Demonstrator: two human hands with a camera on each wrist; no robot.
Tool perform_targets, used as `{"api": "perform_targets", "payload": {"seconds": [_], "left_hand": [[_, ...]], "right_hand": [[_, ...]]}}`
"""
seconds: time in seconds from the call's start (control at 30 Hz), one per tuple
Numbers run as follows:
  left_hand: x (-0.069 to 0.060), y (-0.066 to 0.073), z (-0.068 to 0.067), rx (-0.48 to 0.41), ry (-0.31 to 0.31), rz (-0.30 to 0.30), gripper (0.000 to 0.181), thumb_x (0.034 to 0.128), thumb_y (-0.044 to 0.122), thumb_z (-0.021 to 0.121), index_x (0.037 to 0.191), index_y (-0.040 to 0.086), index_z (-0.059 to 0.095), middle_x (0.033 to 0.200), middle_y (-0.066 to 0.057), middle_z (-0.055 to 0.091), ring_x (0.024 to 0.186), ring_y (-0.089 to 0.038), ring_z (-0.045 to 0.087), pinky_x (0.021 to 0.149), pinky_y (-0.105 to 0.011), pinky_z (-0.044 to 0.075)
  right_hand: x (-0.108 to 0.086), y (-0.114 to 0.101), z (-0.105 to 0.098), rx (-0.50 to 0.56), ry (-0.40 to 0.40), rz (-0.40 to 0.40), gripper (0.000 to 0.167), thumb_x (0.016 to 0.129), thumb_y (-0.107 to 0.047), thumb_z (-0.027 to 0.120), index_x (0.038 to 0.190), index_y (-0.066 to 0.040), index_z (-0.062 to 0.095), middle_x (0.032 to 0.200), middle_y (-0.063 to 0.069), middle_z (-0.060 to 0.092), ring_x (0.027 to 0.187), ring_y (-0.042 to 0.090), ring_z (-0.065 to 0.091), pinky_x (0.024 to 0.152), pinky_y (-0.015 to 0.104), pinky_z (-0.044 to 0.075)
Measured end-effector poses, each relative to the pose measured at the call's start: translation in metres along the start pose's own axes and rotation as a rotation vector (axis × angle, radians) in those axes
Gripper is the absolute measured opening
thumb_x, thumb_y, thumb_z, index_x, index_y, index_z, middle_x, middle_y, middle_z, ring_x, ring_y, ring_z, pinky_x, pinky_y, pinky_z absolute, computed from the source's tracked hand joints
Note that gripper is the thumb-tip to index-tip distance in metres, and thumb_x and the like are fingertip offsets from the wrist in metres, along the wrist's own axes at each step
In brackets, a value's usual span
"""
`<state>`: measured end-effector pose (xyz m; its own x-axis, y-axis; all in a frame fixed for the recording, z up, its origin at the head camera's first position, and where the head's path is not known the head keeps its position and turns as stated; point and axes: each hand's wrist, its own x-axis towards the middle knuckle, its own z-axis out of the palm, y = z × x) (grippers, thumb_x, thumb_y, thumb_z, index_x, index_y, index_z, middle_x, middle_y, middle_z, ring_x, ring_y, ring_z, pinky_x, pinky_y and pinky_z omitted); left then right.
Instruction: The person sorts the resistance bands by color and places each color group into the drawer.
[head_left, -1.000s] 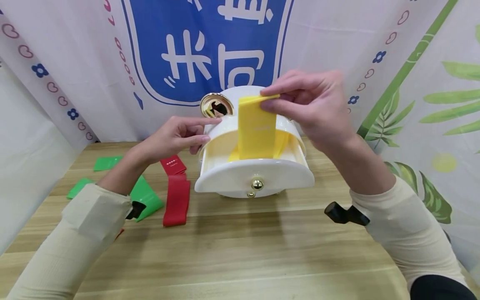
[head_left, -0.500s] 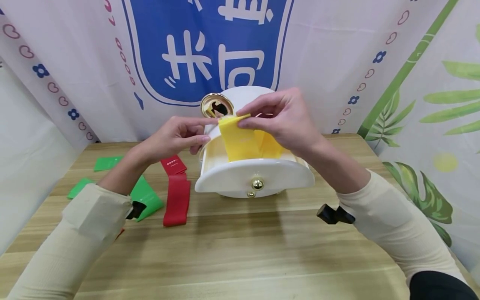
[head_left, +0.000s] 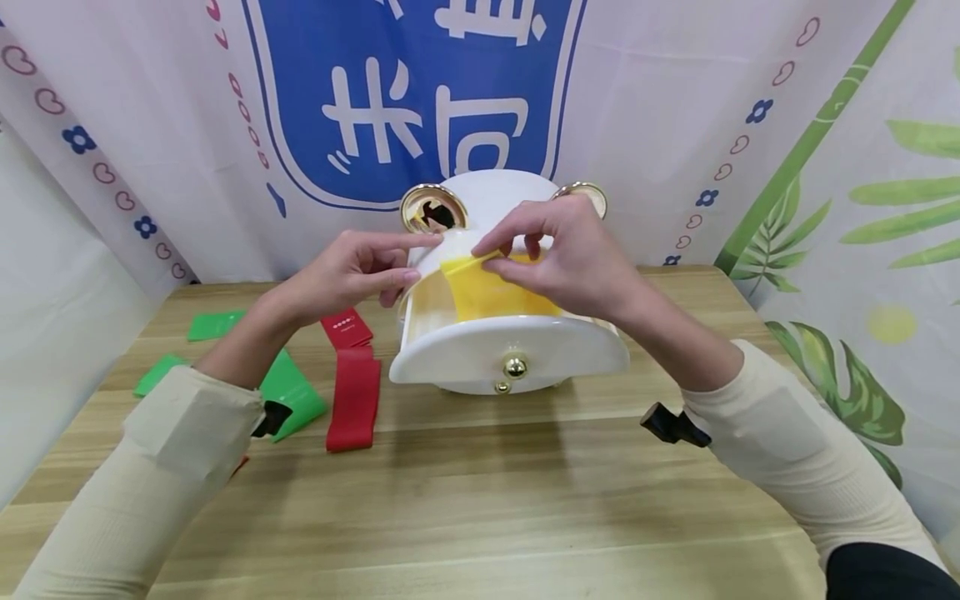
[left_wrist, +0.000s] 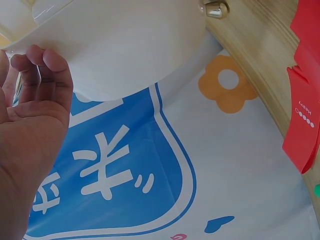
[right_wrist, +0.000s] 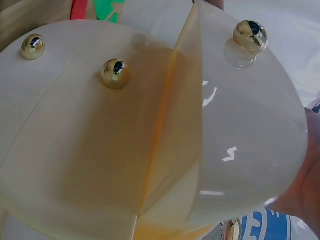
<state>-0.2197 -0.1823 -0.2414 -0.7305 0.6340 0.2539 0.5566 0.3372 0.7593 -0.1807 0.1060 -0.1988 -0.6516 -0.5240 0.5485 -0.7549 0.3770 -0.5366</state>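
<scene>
A glossy white bread-bin-shaped box has its front flap tipped open, with a gold knob on it. Between the thumb and fingers of my right hand is the top of a folded yellow resistance band. The band's lower part sits inside the opening, behind the flap. My left hand grips the box's left side near the opening; its fingers curl at the rim in the left wrist view. The right wrist view shows the flap's underside, the right hand's fingers mostly hidden.
A red resistance band and a folded red band lie left of the box. Green bands lie further left, partly under the left forearm. Gold discs stand on the box top. A printed curtain hangs behind the table.
My right hand has moved left and down, lowering the yellow resistance band into the box opening. The left hand has stayed in place on the box.
</scene>
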Motion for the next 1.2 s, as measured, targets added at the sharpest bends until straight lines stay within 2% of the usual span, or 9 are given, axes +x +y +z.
{"api": "perform_targets", "payload": {"seconds": [0.27,0.37,0.5,0.6,0.8,0.9,1.0,1.13,1.2], "left_hand": [[0.001,-0.001,-0.001,0.002,-0.008,0.002,0.051,0.0991,0.003,0.067,0.149,0.006,0.056,0.071,-0.012,0.058,0.062,-0.03,0.057,0.059,-0.027,0.052],[0.001,-0.001,-0.002,0.003,-0.01,0.008,0.051,0.0992,0.002,0.067,0.149,0.006,0.055,0.071,-0.012,0.058,0.063,-0.029,0.057,0.059,-0.027,0.052],[0.001,-0.001,-0.001,0.0,-0.01,0.018,0.051,0.0993,0.002,0.067,0.149,0.005,0.055,0.071,-0.012,0.058,0.062,-0.026,0.057,0.059,-0.026,0.052],[0.001,0.0,-0.001,-0.005,-0.008,0.014,0.05,0.0992,0.001,0.067,0.148,0.005,0.056,0.071,-0.012,0.058,0.062,-0.026,0.057,0.059,-0.027,0.053],[0.0,0.001,-0.002,-0.008,-0.008,0.001,0.05,0.0989,0.001,0.067,0.148,0.006,0.056,0.071,-0.012,0.057,0.063,-0.028,0.056,0.059,-0.027,0.052],[0.0,0.001,-0.002,-0.011,-0.008,0.004,0.05,0.099,0.001,0.067,0.148,0.006,0.056,0.071,-0.012,0.057,0.062,-0.027,0.056,0.058,-0.027,0.052],[0.0,0.0,-0.002,-0.013,-0.013,0.016,0.05,0.099,0.0,0.066,0.148,0.005,0.056,0.07,-0.012,0.057,0.062,-0.024,0.056,0.058,-0.027,0.052],[0.001,-0.002,-0.002,-0.009,-0.015,0.025,0.05,0.0989,0.0,0.066,0.148,0.005,0.056,0.07,-0.012,0.057,0.062,-0.023,0.056,0.057,-0.026,0.051],[0.001,-0.002,-0.002,-0.009,-0.013,0.023,0.05,0.0987,-0.001,0.066,0.148,0.005,0.056,0.07,-0.012,0.057,0.062,-0.024,0.056,0.058,-0.026,0.052]], "right_hand": [[0.001,0.002,0.003,-0.099,-0.001,-0.106,0.012,0.083,-0.001,0.086,0.093,-0.005,0.082,0.087,0.003,0.077,0.073,0.016,0.055,0.062,0.026,0.038],[0.002,0.003,0.004,-0.13,0.007,-0.138,0.01,0.083,0.001,0.085,0.091,-0.005,0.082,0.086,0.003,0.075,0.076,0.016,0.058,0.064,0.028,0.041],[0.002,0.003,0.004,-0.163,-0.001,-0.134,0.01,0.083,0.004,0.082,0.089,-0.004,0.081,0.087,0.005,0.073,0.084,0.018,0.064,0.073,0.031,0.051],[0.002,0.003,0.004,-0.178,-0.009,-0.115,0.011,0.083,0.005,0.081,0.091,-0.003,0.081,0.089,0.006,0.073,0.086,0.019,0.065,0.076,0.032,0.054],[-0.001,0.002,-0.001,-0.17,-0.001,-0.092,0.01,0.085,0.001,0.082,0.094,-0.003,0.081,0.087,0.005,0.073,0.079,0.017,0.06,0.067,0.03,0.047],[-0.008,0.0,-0.01,-0.141,0.012,-0.114,0.01,0.086,0.0,0.082,0.095,-0.003,0.081,0.083,0.002,0.071,0.075,0.014,0.057,0.063,0.027,0.044],[-0.021,-0.002,-0.019,-0.075,0.016,-0.214,0.013,0.084,0.003,0.083,0.095,-0.002,0.08,0.08,0.0,0.071,0.067,0.01,0.054,0.056,0.022,0.043],[-0.041,-0.003,-0.022,0.047,-0.034,-0.444,0.013,0.084,0.006,0.08,0.095,0.001,0.079,0.078,0.0,0.072,0.056,0.005,0.05,0.049,0.014,0.039],[-0.052,-0.004,-0.019,0.053,-0.072,-0.534,0.009,0.088,0.002,0.078,0.097,0.001,0.079,0.076,0.0,0.072,0.054,0.003,0.051,0.048,0.012,0.04]]}}
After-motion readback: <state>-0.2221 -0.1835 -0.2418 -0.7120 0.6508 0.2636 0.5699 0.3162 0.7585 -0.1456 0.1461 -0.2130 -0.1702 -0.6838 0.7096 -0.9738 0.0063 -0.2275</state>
